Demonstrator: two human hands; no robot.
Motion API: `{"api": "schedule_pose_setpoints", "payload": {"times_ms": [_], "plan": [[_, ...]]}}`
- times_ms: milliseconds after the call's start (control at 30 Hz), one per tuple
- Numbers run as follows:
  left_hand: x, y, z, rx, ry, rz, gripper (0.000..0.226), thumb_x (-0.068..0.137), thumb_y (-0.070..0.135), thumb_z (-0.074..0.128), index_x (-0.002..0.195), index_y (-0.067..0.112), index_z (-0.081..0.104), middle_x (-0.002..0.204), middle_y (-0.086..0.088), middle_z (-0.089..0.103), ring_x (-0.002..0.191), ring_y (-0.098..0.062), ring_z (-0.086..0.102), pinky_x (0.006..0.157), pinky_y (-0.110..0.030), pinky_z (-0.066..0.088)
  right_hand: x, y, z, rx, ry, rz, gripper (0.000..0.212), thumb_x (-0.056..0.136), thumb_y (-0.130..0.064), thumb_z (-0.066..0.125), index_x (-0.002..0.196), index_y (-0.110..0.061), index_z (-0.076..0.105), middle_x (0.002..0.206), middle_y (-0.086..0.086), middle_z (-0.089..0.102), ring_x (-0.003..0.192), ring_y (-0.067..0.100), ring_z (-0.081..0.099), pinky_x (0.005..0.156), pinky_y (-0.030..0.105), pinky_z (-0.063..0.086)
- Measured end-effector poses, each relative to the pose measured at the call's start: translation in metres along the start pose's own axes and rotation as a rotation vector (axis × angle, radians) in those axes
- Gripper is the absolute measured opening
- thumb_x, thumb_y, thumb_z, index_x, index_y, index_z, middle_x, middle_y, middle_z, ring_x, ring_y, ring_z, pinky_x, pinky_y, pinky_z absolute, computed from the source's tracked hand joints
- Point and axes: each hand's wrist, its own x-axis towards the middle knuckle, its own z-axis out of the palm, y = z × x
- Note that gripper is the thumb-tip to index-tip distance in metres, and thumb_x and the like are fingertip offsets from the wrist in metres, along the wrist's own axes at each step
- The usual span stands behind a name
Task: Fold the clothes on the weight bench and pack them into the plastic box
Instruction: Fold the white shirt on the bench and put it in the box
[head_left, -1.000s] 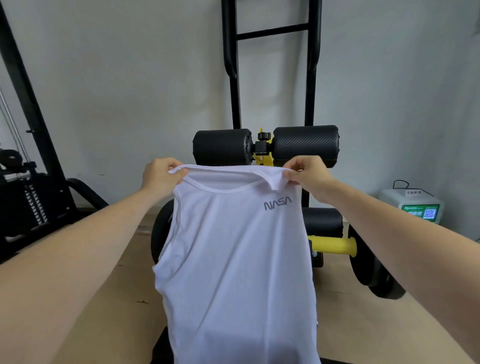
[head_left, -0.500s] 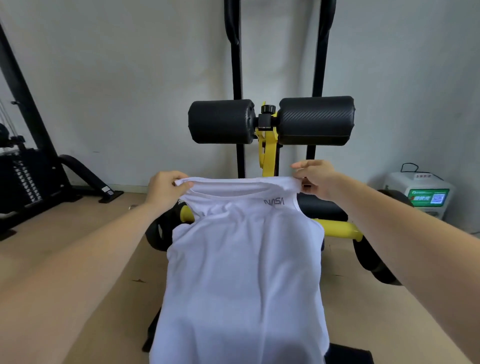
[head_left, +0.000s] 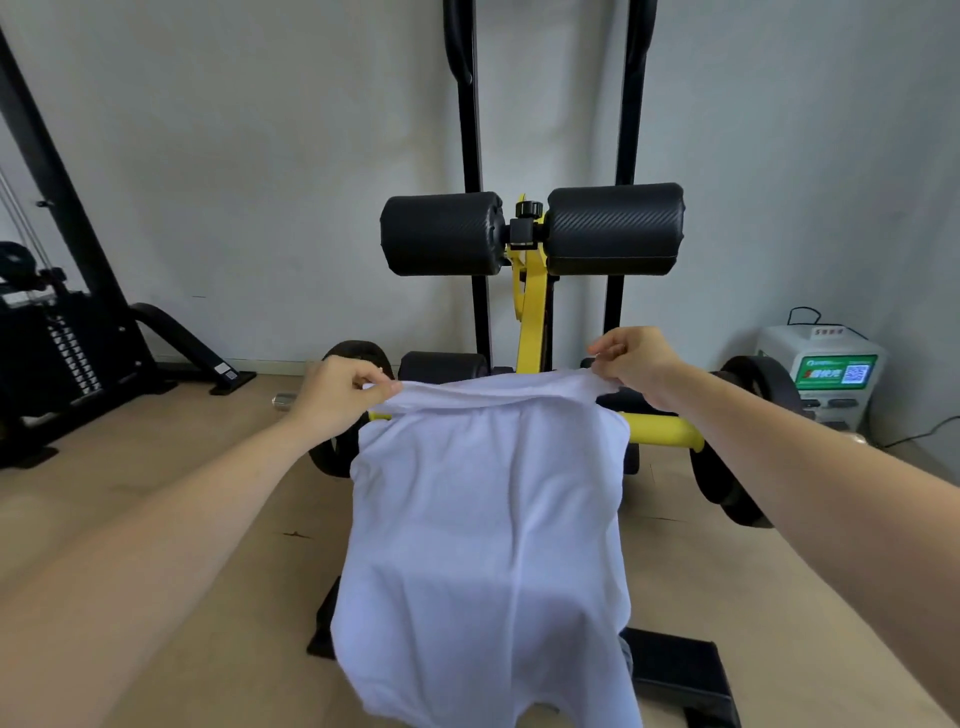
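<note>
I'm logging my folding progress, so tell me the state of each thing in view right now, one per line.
white shirt, unfolded, held up by its top edge, the rest hanging down over the bench.
left hand, pinching the shirt's top left corner.
right hand, pinching the shirt's top right corner.
weight bench, mostly covered by the shirt.
white machine, screen lit.

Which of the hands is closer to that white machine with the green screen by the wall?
Right. The right hand pinches the white shirt at the corner toward the machine; the left hand pinches the opposite corner, farther away.
</note>
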Motion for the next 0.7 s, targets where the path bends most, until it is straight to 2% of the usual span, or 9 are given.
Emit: {"api": "schedule_pose_setpoints", "payload": {"times_ms": [100,167,233,300,400,467,600,700], "plan": [[-0.015,0.006,0.001,0.201,0.021,-0.12,0.054,0.083,0.072,0.055,0.069,0.024,0.073,0.054,0.008,0.058,0.058,-0.014,0.053,0.057,-0.029,0.036,-0.016,0.008,-0.003,-0.064,-0.036,0.016,0.02,0.088,0.004,0.064,0.1,-0.009,0.072,0.093,0.013,0.069,0.086,0.023,0.064,0.085,0.041,0.06],[-0.023,0.014,0.003,0.201,0.04,-0.138,0.063,0.078,0.079,0.043,0.073,0.024,0.073,0.06,0.007,0.064,0.065,-0.015,0.059,0.062,-0.03,0.044,-0.029,0.011,-0.005,-0.061,-0.035,0.004,0.02,0.085,0.003,0.067,0.099,-0.01,0.073,0.096,0.014,0.071,0.086,0.024,0.064,0.084,0.041,0.06],[-0.034,0.026,0.004,0.126,-0.021,-0.113,0.055,0.077,0.077,0.042,0.075,0.033,0.075,0.072,0.01,0.073,0.079,-0.014,0.068,0.079,-0.039,0.055,-0.047,0.013,-0.006,-0.042,-0.055,-0.027,0.018,0.083,0.002,0.068,0.092,-0.012,0.073,0.094,0.014,0.072,0.082,0.022,0.063,0.076,0.037,0.059],[-0.05,0.039,0.009,0.069,-0.092,-0.053,0.043,0.076,0.072,0.049,0.077,0.038,0.075,0.078,0.011,0.075,0.083,-0.011,0.071,0.084,-0.045,0.056,-0.072,0.014,-0.005,-0.037,-0.088,-0.074,0.015,0.084,-0.001,0.07,0.088,-0.015,0.073,0.089,0.01,0.071,0.077,0.019,0.061,0.071,0.031,0.056],[-0.087,0.064,0.025,0.065,-0.204,0.068,0.021,0.082,0.054,0.063,0.081,0.037,0.075,0.084,0.023,0.073,0.085,0.0,0.068,0.082,-0.038,0.056,-0.118,0.016,-0.002,-0.133,-0.185,-0.164,0.009,0.083,-0.01,0.075,0.089,-0.017,0.073,0.087,0.003,0.071,0.071,0.017,0.061,0.069,0.031,0.053],[-0.115,0.077,0.039,0.138,-0.28,0.182,0.012,0.087,0.047,0.067,0.086,0.038,0.074,0.088,0.026,0.071,0.09,0.004,0.064,0.08,-0.03,0.053,-0.145,0.019,0.0,-0.217,-0.291,-0.211,0.01,0.081,-0.018,0.079,0.088,-0.021,0.073,0.087,-0.001,0.071,0.077,0.02,0.065,0.072,0.032,0.054],[-0.158,0.082,0.064,0.324,-0.33,0.475,0.029,0.085,0.057,0.065,0.106,0.037,0.068,0.106,0.021,0.064,0.1,-0.003,0.055,0.079,-0.03,0.049,-0.19,0.026,0.006,-0.339,-0.359,-0.223,0.023,0.073,-0.035,0.085,0.084,-0.023,0.069,0.081,-0.007,0.068,0.076,0.013,0.065,0.072,0.029,0.056],[-0.167,0.079,0.076,0.384,-0.263,0.539,0.033,0.083,0.053,0.071,0.107,0.032,0.065,0.107,0.016,0.061,0.097,-0.013,0.057,0.068,-0.032,0.049,-0.218,0.046,0.016,-0.381,-0.291,-0.136,0.036,0.066,-0.042,0.088,0.08,-0.02,0.064,0.076,-0.008,0.064,0.069,0.008,0.059,0.069,0.03,0.054]]}}
